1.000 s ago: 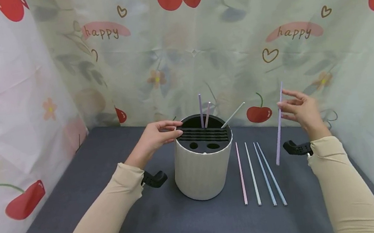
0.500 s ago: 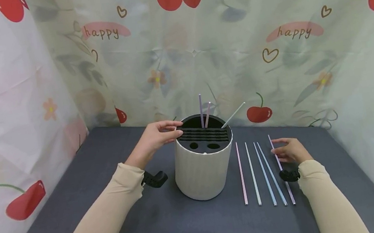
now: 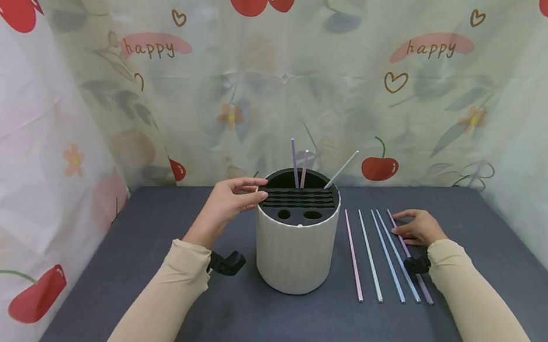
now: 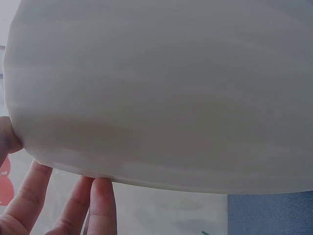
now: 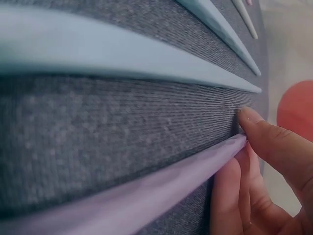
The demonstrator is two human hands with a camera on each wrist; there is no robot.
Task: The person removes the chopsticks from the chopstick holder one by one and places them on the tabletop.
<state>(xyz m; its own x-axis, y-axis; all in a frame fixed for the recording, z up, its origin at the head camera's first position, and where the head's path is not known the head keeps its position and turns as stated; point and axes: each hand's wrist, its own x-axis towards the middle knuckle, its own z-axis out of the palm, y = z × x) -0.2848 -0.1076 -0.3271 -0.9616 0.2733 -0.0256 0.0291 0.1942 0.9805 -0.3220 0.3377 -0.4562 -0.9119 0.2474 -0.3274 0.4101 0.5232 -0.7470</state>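
My left hand (image 3: 226, 206) rests its fingertips on the left rim of a round, cream-coloured utensil holder (image 3: 294, 256). The left wrist view shows its fingers (image 4: 102, 205) against the holder's pale wall (image 4: 156, 107). At the right, my right hand (image 3: 422, 228) is low over the table and pinches a purple chopstick (image 3: 424, 289) near its far end. That chopstick lies along the dark cloth, and in the right wrist view the thumb (image 5: 274, 139) and fingers stand on either side of its tip.
Two blue chopsticks (image 3: 390, 260), a white one (image 3: 371, 263) and a pink one (image 3: 354, 259) lie between holder and right hand. Purple, pink and white sticks (image 3: 343, 168) poke from the holder's black insert (image 3: 296, 200). A printed curtain (image 3: 260, 78) surrounds the dark tablecloth (image 3: 256, 339).
My right hand has come down from above the table with the purple chopstick, laid it beside the blue ones, and shifted slightly left. The left hand has stayed at the holder's rim.
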